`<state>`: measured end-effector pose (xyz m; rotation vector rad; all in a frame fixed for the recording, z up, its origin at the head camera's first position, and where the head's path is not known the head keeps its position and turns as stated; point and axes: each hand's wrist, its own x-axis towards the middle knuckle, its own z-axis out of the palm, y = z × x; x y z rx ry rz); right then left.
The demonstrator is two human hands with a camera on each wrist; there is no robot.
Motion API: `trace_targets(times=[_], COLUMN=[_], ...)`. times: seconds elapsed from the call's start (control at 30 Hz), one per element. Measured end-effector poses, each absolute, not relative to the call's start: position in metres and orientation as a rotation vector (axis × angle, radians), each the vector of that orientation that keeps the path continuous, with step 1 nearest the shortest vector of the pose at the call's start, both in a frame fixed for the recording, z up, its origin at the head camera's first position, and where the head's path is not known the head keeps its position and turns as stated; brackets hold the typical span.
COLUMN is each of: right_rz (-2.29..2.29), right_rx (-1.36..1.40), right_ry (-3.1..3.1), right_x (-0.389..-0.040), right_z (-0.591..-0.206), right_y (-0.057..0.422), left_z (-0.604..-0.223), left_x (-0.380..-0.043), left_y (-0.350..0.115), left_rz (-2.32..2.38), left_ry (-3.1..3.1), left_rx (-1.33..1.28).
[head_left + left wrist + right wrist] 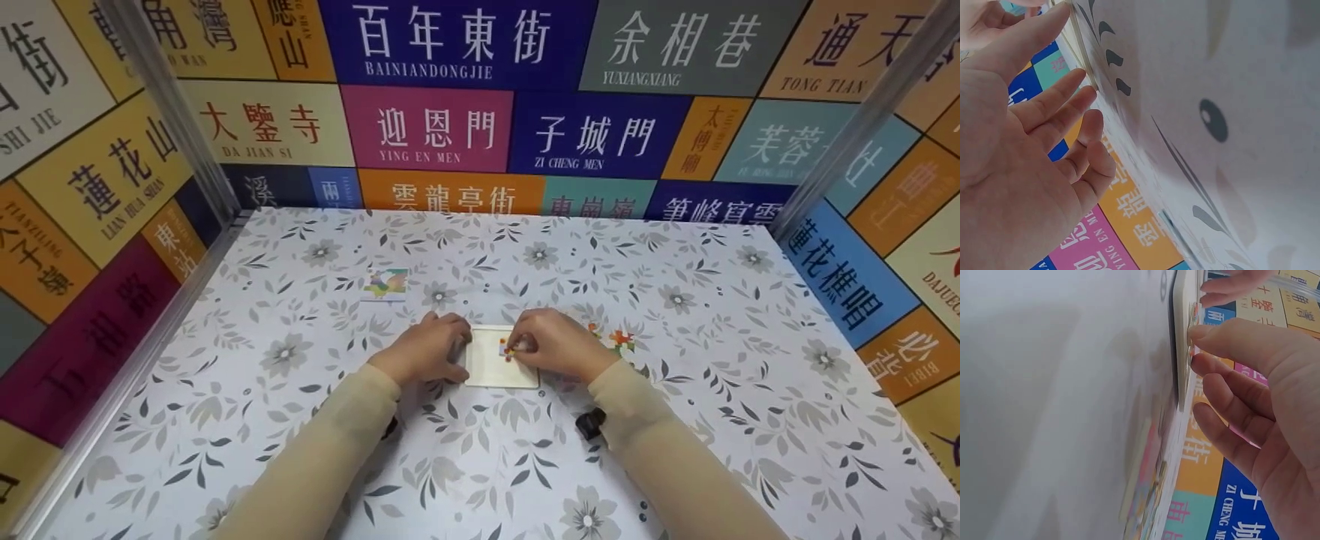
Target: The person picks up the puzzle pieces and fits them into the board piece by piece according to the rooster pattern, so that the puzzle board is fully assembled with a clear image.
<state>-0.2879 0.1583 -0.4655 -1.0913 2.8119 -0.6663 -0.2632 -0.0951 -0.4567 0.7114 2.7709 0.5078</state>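
A small cream puzzle board (487, 371) lies flat on the table between the two hands. My left hand (424, 351) rests at the board's left side, thumb and fingertips right at its edge; the left wrist view shows those fingers (1053, 104) mostly extended. Over the right part of the board, my right hand (562, 341) pinches a small colourful jigsaw piece (507, 351) between thumb and index finger. In the right wrist view the thumb (1224, 334) and index fingertip meet close over the board (1180, 343), and the other fingers are loosely bent.
Loose jigsaw pieces (621, 340) lie right of the right hand, partly hidden by it. A small picture card (385, 285) lies farther back on the left. The floral-patterned table (465, 480) is bounded by panels with street-name signs (435, 127).
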Motion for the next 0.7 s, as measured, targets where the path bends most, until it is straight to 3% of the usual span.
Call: trace_targets(times=[0.7], right_rz=[-0.646], right_rx=[-1.142], right_ry=[2.816], right_x=[-0.296], right_z=[-0.467], right_y=[0.138], left_z=[-0.456], left_x=[-0.262], left_y=[-0.095], left_rz=[0.49], left_ry=[2.774], left_rx=[0.708])
